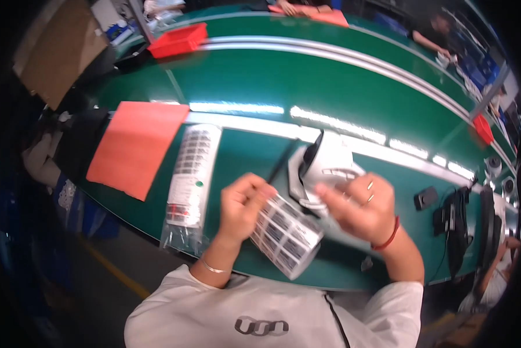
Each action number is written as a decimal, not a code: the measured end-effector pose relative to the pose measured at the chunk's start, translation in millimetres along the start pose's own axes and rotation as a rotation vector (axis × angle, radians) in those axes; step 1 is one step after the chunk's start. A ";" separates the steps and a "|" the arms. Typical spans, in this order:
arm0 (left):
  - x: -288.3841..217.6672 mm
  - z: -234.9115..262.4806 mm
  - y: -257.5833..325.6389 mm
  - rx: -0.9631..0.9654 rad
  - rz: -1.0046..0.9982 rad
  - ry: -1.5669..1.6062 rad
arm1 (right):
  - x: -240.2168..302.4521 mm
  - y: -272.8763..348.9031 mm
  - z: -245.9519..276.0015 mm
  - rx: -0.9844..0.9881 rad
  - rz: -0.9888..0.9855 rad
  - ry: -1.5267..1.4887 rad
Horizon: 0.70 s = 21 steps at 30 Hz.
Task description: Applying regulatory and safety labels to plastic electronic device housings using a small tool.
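My left hand (241,206) pinches the upper edge of a sheet of stickers (284,235), printed in rows of grey and white labels and curling toward me. My right hand (362,209) is closed, thumb against the fingers, and partly smeared by motion. Whether a small label sits in that pinch I cannot make out. Just behind it on the bench stands a white rounded device (333,155) with a dark inner side, partly covered by my fingers. A dark thin strip or cable (283,161) runs beside it.
A long bagged label sheet (194,174) and an orange-red foam sheet (137,148) lie on the green bench at left. Black items (453,226) and a small dark block (426,198) are at right. Beyond is a green belt (260,75) with a red bin (179,40); other people work there.
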<state>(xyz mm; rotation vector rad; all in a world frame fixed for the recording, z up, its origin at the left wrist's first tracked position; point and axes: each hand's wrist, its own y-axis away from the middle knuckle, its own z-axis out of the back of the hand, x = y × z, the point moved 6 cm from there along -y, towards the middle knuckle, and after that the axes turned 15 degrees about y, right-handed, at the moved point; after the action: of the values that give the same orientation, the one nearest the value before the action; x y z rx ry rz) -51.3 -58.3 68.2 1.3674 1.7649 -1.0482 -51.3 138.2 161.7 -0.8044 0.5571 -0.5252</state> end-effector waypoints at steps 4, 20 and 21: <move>-9.5 -33.3 15.1 0.265 -0.089 -0.326 | 10.5 -7.8 -12.6 0.135 -0.005 -0.075; -42.2 -43.3 18.0 0.079 -0.449 -0.219 | -7.4 39.4 30.2 -0.249 -0.711 -0.602; -41.0 -43.9 17.2 0.085 -0.429 -0.190 | -2.9 30.1 25.2 -0.201 -0.639 -0.568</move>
<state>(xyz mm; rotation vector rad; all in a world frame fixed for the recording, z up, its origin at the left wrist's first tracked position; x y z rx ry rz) -26.3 -35.1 120.6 0.9152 1.9307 -1.4425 -30.6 170.7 153.2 -1.2754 -0.1945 -0.7888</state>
